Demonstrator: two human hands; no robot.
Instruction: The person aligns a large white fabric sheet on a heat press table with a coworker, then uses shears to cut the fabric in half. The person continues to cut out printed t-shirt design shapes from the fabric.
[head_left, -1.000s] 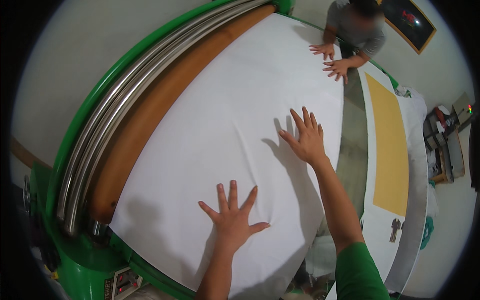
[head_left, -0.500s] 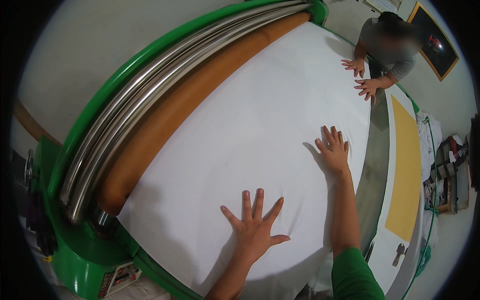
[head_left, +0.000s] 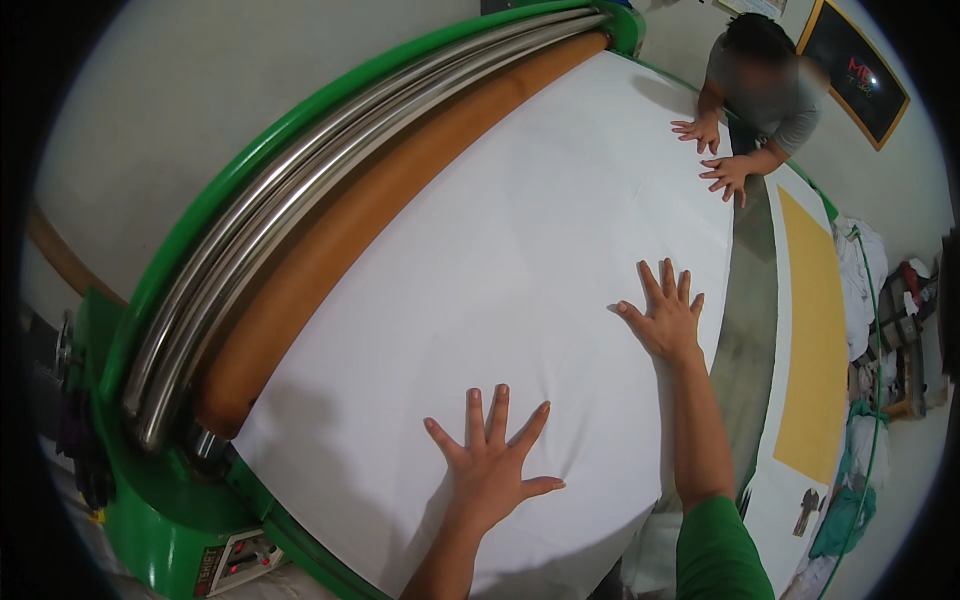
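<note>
A wide white fabric sheet [head_left: 480, 300] lies spread over the bed of a roller machine. My left hand [head_left: 487, 475] rests on its near part, open and palm down with the fingers fanned out. Small creases run through the cloth just right of that hand. Closer to the sheet's right edge, my right hand [head_left: 668, 322] lies flat too, fingers spread and thumb pointing left. Neither hand grips anything. Across the sheet, at the far right, a co-worker leans in with two hands [head_left: 725, 172] spread at the same edge.
Along the left run a brown roller [head_left: 330, 240] and shiny metal bars [head_left: 270, 190] in a green frame [head_left: 190, 215]. A control panel [head_left: 240, 560] sits at lower left. On the right are a yellow panel [head_left: 808, 340], scissors [head_left: 806, 510] and piled cloths [head_left: 862, 285].
My left hand has shifted slightly left, and the creases beside it lie further left too. My right hand's fingers are spread wider, with its thumb swung out to the left.
</note>
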